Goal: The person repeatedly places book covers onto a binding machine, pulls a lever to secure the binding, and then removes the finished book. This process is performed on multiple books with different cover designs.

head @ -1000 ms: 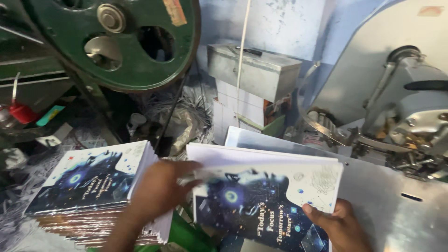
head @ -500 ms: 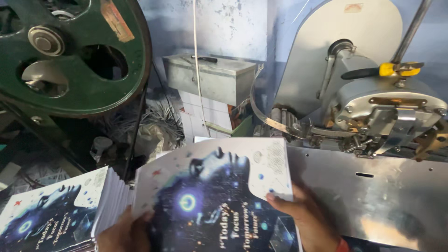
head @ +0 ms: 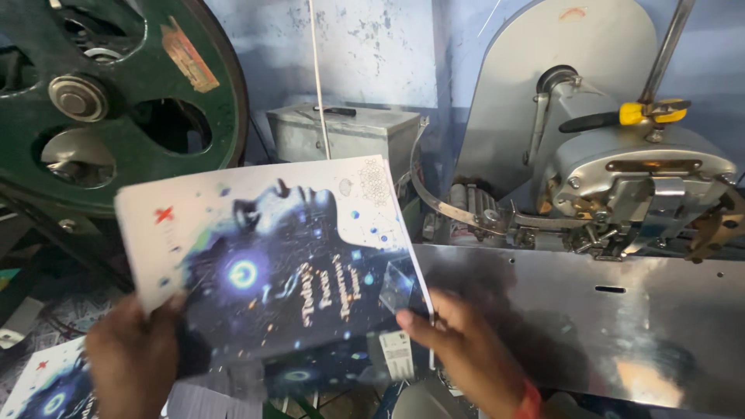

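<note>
A print-bindery workshop: a green flywheel (head: 101, 93), a stitching machine (head: 621, 178) and stacked printed booklets (head: 46, 388).

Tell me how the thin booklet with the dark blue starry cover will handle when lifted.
The thin booklet with the dark blue starry cover probably flexes: both hands, left and right, support its lower edge. It looks light, being thin. Its glossy cover may be slippery.

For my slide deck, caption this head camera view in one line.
Both hands, left hand and right hand, hold a dark printed booklet beside a metal machine.
</note>
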